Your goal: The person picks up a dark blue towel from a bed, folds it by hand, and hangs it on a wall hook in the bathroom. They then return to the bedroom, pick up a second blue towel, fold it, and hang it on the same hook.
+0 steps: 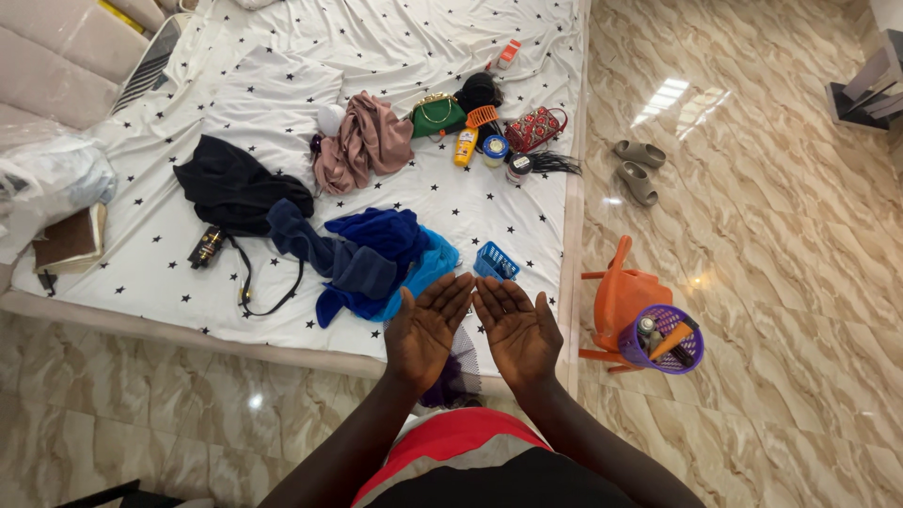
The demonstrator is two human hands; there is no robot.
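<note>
A bed [310,56] spread with a white star-printed sheet fills the upper part of the view, set on a glossy marble-patterned floor [771,235]. Both hands are raised palm-up over the near edge of the bed, side by side and almost touching; the left hand [425,329] and right hand [519,331] are flat and spread, gripping nothing.

Taking the small blue basket [496,261] as the landmark: it sits just beyond the fingertips of the right hand, nearest of all things to the hands. To its left lies a heap of blue clothes [376,254], and farther left a black garment [235,188] with a dark strap trailing from it. Beyond the basket, up the bed, lie a mauve cloth [367,139], a green handbag [438,115], a yellow bottle [466,147] and a red patterned pouch [534,129]. To its right, off the bed, stands an orange plastic stool [628,296] with a purple basket [664,341] of small items against it; a pair of grey slides [640,167] lies farther off on the floor.

As I judge it, no item is in hand yet: the hands are only shown bare. Any pick-up from here would call for turning the palms down and reaching forward to the blue basket or the clothes beside it.
</note>
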